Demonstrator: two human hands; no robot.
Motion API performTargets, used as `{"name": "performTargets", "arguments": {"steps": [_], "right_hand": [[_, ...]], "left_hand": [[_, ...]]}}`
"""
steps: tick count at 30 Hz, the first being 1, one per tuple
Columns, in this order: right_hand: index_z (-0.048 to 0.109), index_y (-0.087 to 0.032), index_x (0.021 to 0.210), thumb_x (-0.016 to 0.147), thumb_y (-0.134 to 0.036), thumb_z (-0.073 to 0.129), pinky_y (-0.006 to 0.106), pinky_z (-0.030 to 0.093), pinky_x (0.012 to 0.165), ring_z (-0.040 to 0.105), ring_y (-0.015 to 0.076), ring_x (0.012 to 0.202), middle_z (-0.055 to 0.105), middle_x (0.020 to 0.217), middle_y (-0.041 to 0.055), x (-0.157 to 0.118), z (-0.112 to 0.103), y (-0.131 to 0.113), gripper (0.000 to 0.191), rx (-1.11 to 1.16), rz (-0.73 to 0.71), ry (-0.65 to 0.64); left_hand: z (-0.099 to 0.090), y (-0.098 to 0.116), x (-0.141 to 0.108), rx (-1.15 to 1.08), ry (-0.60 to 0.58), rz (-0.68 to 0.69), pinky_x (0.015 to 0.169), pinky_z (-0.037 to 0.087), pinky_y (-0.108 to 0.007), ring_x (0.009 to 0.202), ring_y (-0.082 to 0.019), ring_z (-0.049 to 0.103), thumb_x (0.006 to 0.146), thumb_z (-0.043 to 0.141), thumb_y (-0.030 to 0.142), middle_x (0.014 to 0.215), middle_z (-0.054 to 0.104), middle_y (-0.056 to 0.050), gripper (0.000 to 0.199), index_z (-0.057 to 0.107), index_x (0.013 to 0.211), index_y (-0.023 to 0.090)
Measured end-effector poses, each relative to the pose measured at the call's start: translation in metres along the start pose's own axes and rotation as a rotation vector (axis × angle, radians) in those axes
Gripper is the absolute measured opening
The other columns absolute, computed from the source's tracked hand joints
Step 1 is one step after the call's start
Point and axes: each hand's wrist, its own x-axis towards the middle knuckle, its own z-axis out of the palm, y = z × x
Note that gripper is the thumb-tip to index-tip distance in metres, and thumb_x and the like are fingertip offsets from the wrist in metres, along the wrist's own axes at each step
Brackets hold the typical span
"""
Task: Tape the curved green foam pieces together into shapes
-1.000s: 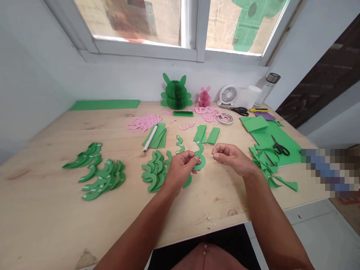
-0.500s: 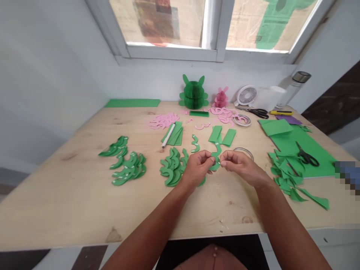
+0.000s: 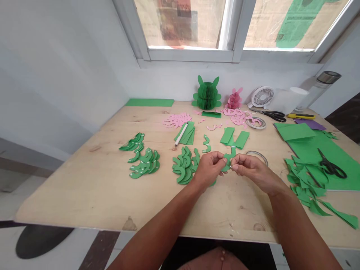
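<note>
My left hand (image 3: 210, 167) pinches a wavy green paper cutout (image 3: 232, 151) that has a small white strip near its top end. My right hand (image 3: 252, 170) is closed at the cutout's right edge, with a tiny white bit (image 3: 231, 167) at its fingertips, perhaps tape; it is too small to be sure. Left of my left hand lies a pile of curved green cutouts (image 3: 184, 165). Another wavy cutout (image 3: 206, 143) with white strips rests just beyond. Behind my right hand a roll of tape (image 3: 257, 153) lies flat, partly covered.
More green cutouts (image 3: 144, 163) with white strips lie at left. Folded green papers (image 3: 227, 135), a white pen (image 3: 181, 135) and pink cutouts (image 3: 177, 120) lie farther back. Black scissors (image 3: 332, 168) and green scraps (image 3: 305, 180) are at right. A green honeycomb paper figure (image 3: 207, 95) stands by the wall.
The view has swung left, so everything appears farther right. Both hands stay together at the green cutout, with only slight finger movement.
</note>
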Motion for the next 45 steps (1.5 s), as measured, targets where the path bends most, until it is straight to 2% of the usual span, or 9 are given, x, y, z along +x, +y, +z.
{"name": "performTargets", "arguments": {"steps": [18, 25, 36, 45], "right_hand": [[0.057, -0.016, 0.076, 0.074, -0.034, 0.06, 0.023, 0.031, 0.056, 0.039, 0.0087, 0.058, 0.048, 0.065, -0.0027, 0.0022, 0.0051, -0.0043, 0.018, 0.119, 0.038, 0.065], [0.057, -0.017, 0.073, 0.073, -0.034, 0.059, 0.022, 0.029, 0.053, 0.038, 0.0082, 0.056, 0.047, 0.061, -0.0037, 0.0021, 0.007, -0.0073, 0.018, 0.116, 0.057, 0.108], [0.057, -0.016, 0.072, 0.072, -0.029, 0.059, 0.023, 0.026, 0.052, 0.037, 0.0088, 0.058, 0.046, 0.063, -0.0029, 0.005, 0.008, 0.0007, 0.013, 0.103, 0.062, 0.15], [0.058, -0.015, 0.072, 0.072, -0.028, 0.058, 0.023, 0.026, 0.052, 0.036, 0.0084, 0.057, 0.046, 0.062, -0.0032, 0.0045, 0.0084, -0.0019, 0.013, 0.066, 0.069, 0.164]], "left_hand": [[0.0, 0.0052, -0.0015, 0.031, 0.02, -0.009, 0.049, 0.047, -0.021, 0.05, -0.01, 0.055, 0.068, 0.062, 0.03, 0.054, 0.058, 0.0, 0.016, 0.057, 0.064, 0.015], [0.0013, 0.0052, -0.0019, 0.042, 0.051, -0.015, 0.048, 0.049, -0.022, 0.052, -0.012, 0.056, 0.065, 0.063, 0.031, 0.055, 0.057, 0.001, 0.017, 0.059, 0.064, 0.015], [0.0007, 0.0065, -0.0024, 0.068, 0.029, -0.031, 0.051, 0.049, -0.022, 0.054, -0.01, 0.053, 0.065, 0.062, 0.031, 0.057, 0.055, 0.001, 0.016, 0.059, 0.064, 0.014], [0.0006, 0.0046, -0.0018, 0.108, 0.034, -0.019, 0.051, 0.049, -0.023, 0.054, -0.01, 0.052, 0.066, 0.061, 0.032, 0.058, 0.055, 0.001, 0.018, 0.06, 0.065, 0.014]]}}
